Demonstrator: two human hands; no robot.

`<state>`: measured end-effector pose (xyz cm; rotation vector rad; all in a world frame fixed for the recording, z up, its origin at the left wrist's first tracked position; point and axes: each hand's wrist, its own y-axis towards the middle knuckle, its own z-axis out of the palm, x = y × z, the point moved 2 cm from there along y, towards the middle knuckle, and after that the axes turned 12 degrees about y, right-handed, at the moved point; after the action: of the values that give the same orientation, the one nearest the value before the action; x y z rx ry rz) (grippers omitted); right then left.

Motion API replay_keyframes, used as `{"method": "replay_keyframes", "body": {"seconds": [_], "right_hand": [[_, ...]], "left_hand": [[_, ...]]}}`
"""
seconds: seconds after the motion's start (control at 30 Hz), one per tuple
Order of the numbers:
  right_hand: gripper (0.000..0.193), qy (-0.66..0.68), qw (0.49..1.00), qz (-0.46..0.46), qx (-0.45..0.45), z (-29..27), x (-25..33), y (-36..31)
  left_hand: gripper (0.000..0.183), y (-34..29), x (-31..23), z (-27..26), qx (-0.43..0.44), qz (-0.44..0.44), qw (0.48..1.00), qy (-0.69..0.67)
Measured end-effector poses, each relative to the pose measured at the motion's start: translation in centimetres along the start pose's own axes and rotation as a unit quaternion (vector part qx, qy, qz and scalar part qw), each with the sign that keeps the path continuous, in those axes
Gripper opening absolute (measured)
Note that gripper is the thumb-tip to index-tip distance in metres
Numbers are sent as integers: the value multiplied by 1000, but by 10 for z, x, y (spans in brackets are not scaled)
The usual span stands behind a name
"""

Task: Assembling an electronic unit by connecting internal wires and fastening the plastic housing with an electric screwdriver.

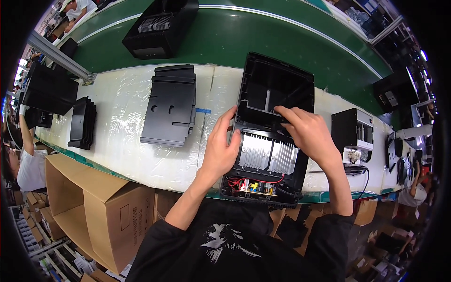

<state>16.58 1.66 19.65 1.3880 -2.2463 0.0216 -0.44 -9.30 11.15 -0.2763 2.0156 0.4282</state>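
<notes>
A black plastic housing (277, 66) lies lengthwise in front of me. Inside it are two silver finned heat sinks (268, 152) and, at the near end, a circuit board (258, 188) with red wires. My left hand (220, 145) is closed round the housing's left side wall, thumb over the edge. My right hand (307, 131) reaches over the right wall. Its bent fingers and thumb pinch a black inner panel (258, 117) just beyond the heat sinks; the fingertips are partly hidden. A thin grey bar (268, 100) stands beside the right fingertips.
Stacked black covers (170, 105) lie left on the film-covered bench (122, 113); more black covers (83, 123) stand farther left. A black-and-white unit (359, 129) with a cable is at right. Another housing (162, 28) rests on the green conveyor (225, 33). A cardboard box (101, 211) stands below left. Co-workers sit at both sides.
</notes>
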Motion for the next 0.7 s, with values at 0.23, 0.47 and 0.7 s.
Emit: {"method": "replay_keyframes", "body": {"seconds": [0.23,0.47,0.7], "right_hand": [[30,35,997,60,25,-7,-7,-7],[36,41,997,51,51,-4,-12,-7],[29,37,999,18,27,1,-16,-9]], "left_hand": [[47,0,-1,0,3,0,1000,8],[47,-2,1,3,12,-20,1000,-2],[50,-3,10,3,17,-10,1000,24]]}}
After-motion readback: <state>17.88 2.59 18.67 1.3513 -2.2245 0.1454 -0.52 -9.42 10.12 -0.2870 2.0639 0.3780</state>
